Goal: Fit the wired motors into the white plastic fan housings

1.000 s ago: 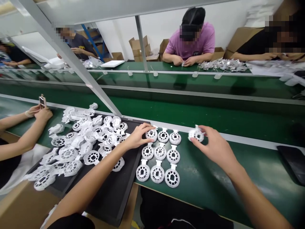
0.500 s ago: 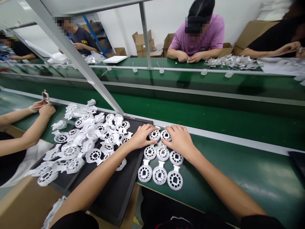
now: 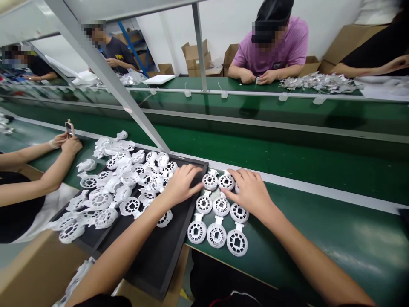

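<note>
White round slotted plastic parts with short tabs lie in rows on the green bench. My left hand (image 3: 182, 184) is just left of the far-row part (image 3: 210, 181), its thumb and fingers apart and nothing held. My right hand (image 3: 252, 191) hovers over the far end of the rows, fingers spread. Its thumb and forefinger frame another slotted part (image 3: 226, 182), though I cannot tell whether they touch it. A further part (image 3: 237, 187) is mostly hidden under that hand. Nearer me, the front row includes a part with a larger centre opening (image 3: 237, 243).
A black tray (image 3: 150, 260) on the left carries a loose heap of white parts (image 3: 100, 199). Beside it, a co-worker's hands (image 3: 70, 144) hold a phone (image 3: 69, 128). A slanted metal post (image 3: 128, 106) rises behind the tray. Other people sit across the green line (image 3: 255, 136).
My left hand has drawn off the far-row part to the left and its fingers have opened. My right hand has loosened around its part, and a third far-row part now shows beneath it.
</note>
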Demonstrator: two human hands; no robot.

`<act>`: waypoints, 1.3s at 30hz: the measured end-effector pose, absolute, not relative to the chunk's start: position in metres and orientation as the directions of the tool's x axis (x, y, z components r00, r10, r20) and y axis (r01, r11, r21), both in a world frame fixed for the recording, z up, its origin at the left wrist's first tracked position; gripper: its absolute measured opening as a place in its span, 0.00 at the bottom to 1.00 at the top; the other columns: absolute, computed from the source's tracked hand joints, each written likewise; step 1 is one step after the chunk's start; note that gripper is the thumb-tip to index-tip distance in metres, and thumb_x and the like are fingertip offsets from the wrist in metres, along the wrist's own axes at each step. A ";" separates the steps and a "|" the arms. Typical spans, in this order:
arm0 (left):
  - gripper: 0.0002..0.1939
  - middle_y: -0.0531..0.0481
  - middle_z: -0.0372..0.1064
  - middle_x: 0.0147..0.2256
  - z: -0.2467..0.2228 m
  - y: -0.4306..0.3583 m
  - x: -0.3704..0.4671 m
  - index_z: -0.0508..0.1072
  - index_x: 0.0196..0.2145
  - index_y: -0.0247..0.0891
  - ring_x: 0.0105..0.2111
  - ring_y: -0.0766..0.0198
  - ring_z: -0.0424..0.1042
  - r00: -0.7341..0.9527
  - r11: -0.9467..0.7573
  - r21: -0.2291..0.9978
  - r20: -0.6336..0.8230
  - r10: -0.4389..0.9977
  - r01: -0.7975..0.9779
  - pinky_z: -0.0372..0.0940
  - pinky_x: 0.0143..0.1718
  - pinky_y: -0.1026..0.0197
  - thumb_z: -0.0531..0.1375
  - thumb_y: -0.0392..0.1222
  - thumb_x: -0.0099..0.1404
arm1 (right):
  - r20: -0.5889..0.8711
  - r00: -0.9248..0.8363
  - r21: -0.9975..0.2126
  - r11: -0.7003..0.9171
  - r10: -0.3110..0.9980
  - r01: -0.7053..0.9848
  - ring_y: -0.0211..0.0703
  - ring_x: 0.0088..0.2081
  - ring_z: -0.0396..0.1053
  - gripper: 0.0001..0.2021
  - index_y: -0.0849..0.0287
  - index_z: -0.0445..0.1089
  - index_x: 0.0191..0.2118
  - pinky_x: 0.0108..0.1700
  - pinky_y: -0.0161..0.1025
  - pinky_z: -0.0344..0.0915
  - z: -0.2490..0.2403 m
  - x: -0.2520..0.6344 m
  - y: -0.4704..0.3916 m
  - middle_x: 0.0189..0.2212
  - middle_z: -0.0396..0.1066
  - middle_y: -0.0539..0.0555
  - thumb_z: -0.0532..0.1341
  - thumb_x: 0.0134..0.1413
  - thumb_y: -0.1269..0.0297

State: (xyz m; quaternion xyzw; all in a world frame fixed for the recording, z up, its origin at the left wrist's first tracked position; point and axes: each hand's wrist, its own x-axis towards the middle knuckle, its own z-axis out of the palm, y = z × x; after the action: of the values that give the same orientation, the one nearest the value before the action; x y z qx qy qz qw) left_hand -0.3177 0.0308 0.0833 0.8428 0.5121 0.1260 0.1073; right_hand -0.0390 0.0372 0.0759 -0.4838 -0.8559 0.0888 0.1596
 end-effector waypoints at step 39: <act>0.30 0.40 0.71 0.61 0.087 0.001 -0.492 0.75 0.60 0.43 0.49 0.42 0.78 0.148 -0.132 0.092 -0.186 0.971 0.987 0.70 0.52 0.47 0.57 0.58 0.65 | -0.029 -0.062 -0.508 0.039 0.998 0.860 0.56 0.48 0.75 0.27 0.53 0.72 0.60 0.48 0.51 0.75 0.026 0.102 -0.019 0.54 0.66 0.60 0.60 0.64 0.42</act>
State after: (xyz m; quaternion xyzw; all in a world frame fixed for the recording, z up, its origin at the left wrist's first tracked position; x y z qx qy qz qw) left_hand -0.4915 0.0007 0.0866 0.7513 0.6516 -0.0404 0.0963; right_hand 0.1018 -0.0189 0.0258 -0.6633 -0.7003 0.2017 0.1700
